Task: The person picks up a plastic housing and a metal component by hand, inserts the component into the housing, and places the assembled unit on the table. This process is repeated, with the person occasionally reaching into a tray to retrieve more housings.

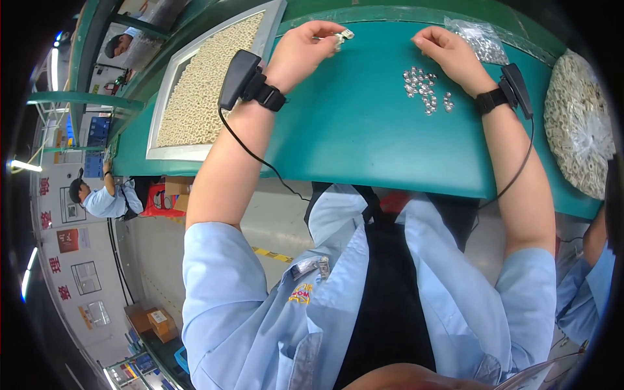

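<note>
My left hand (302, 52) is closed in a pinch around small cream-coloured ceramic-like pieces (346, 34) above the far part of the green work table (364, 143). Farther right, my right hand (450, 57) has its thumb and fingertips pressed together; whatever they hold, if anything, is too small to make out. Just below that hand, small shiny metal parts (422, 84) lie loose in a cluster on the table. Beside its knuckles sits a clear plastic bag (478, 40) of similar shiny parts. The two hands are apart.
A grey-framed tray (177, 153) full of cream pieces lies left of my left forearm. At the right edge is a big clear bag (578, 123) of cream pieces. Cabled black devices are strapped to both wrists. Other people (107, 198) sit left and right.
</note>
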Tool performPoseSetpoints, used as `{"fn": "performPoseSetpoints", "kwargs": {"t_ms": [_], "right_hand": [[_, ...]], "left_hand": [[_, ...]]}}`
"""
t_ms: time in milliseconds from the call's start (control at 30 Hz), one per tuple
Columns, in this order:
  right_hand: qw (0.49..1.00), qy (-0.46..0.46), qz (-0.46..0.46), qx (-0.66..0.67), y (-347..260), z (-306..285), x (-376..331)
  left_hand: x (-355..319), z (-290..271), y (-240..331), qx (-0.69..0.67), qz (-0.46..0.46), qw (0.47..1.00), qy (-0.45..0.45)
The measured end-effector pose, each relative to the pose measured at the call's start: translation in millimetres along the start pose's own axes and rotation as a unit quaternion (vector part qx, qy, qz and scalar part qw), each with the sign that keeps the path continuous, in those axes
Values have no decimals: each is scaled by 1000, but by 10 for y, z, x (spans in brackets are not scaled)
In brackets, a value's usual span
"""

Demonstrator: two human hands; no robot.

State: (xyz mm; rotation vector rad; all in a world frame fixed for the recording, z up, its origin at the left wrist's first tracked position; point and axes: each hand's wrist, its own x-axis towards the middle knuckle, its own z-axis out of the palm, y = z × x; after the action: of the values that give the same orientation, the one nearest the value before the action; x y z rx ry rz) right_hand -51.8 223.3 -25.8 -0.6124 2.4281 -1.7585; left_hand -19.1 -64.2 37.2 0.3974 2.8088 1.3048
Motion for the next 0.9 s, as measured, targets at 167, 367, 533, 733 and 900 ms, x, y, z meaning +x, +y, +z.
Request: {"fn": "performPoseSetpoints", "kwargs": {"t_ms": [167, 367, 533, 733, 900], "right_hand": [[1000, 8, 5, -21, -34, 38, 2], [1000, -4, -23, 3, -78, 40, -32], [1000, 2, 7, -22, -216, 31, -94], [976, -40, -120, -174, -480, 31, -240], [925, -86, -181, -322, -627, 98, -297]], "left_hand": [[96, 490, 139, -180, 1, 982, -61], [243, 820, -2, -364, -43, 928, -64], [234, 805, -128, -440, -42, 893, -89], [225, 749, -126, -539, 8, 830, -141], [177, 766, -39, -559, 22, 819, -126]]}}
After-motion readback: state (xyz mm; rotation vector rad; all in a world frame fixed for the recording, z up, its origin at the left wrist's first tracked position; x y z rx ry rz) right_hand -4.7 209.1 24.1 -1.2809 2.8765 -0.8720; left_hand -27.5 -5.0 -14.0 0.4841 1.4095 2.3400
